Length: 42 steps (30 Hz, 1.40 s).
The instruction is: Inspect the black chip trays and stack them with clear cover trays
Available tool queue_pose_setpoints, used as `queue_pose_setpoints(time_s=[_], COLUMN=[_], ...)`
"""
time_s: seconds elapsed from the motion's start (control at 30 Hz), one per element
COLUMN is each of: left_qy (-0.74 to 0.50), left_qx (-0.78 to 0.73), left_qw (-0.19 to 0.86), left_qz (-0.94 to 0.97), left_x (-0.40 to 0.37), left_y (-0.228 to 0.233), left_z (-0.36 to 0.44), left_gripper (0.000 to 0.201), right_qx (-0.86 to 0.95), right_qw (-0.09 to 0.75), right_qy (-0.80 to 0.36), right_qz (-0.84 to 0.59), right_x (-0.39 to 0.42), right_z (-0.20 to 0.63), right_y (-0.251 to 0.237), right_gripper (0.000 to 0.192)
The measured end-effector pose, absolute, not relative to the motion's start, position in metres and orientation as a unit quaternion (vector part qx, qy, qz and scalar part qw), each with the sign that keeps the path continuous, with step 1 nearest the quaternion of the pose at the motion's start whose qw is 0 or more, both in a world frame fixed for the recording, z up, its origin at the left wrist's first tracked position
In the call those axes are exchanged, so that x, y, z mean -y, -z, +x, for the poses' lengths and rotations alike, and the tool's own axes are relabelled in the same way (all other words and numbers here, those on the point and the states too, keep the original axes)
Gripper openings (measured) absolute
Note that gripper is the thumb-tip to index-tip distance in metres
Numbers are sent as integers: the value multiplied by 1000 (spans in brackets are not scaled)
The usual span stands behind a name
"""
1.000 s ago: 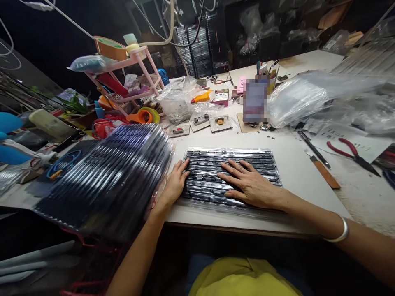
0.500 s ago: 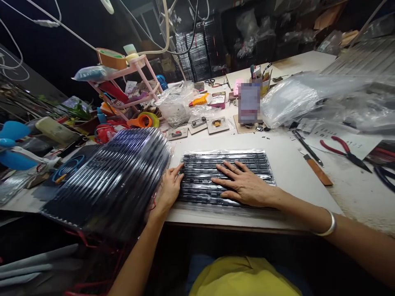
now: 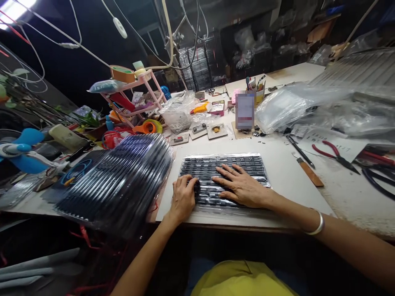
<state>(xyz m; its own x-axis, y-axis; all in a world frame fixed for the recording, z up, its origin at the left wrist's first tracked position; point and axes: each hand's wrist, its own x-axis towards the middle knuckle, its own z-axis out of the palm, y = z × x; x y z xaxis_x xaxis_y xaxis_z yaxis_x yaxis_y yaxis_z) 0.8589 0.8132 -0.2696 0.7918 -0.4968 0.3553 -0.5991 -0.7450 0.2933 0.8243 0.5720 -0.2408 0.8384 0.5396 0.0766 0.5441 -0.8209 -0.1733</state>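
Note:
A clear plastic tray (image 3: 247, 158) with rows of black strip-like parts lies on the white worktop in front of me. My right hand (image 3: 242, 187) rests flat across its middle, fingers spread. At the tray's left side is my left hand (image 3: 184, 195), its fingers bent and close together, the tips down on the rows. What those fingertips pinch, if anything, is hidden. Left of that hand leans a thick stack of similar black-filled trays (image 3: 114, 176), overhanging the table edge.
To the right lie red-handled pliers (image 3: 336, 156), a dark pen-like tool (image 3: 300, 151) and a brown-handled blade (image 3: 310, 172). Clear plastic bags (image 3: 286, 107) cover the back right. A pink rack (image 3: 135, 94) and a blue fan (image 3: 26, 150) stand at left; a phone (image 3: 245, 110) stands behind the tray.
My left hand has moved from the tray's left edge inward over the rows, and its fingers have curled. My right hand stays flat on the tray. The camera view has shifted slightly.

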Motion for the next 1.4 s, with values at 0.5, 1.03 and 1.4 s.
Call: queue_pose_setpoints(time_s=[0.5, 1.03, 1.4], left_qy=[-106, 53, -52], left_qx=[292, 263, 247], left_qw=[213, 216, 275], left_qz=[926, 939, 928], left_x=[-812, -818, -830], left_y=[274, 270, 287], left_z=[862, 909, 915], left_gripper=[33, 60, 53], right_qx=[260, 250, 198], right_qw=[76, 79, 66], right_qy=[14, -83, -65], right_qz=[-962, -961, -976], right_x=[-573, -574, -567], right_z=[823, 827, 847], right_y=[240, 240, 235], right_gripper=[57, 69, 75])
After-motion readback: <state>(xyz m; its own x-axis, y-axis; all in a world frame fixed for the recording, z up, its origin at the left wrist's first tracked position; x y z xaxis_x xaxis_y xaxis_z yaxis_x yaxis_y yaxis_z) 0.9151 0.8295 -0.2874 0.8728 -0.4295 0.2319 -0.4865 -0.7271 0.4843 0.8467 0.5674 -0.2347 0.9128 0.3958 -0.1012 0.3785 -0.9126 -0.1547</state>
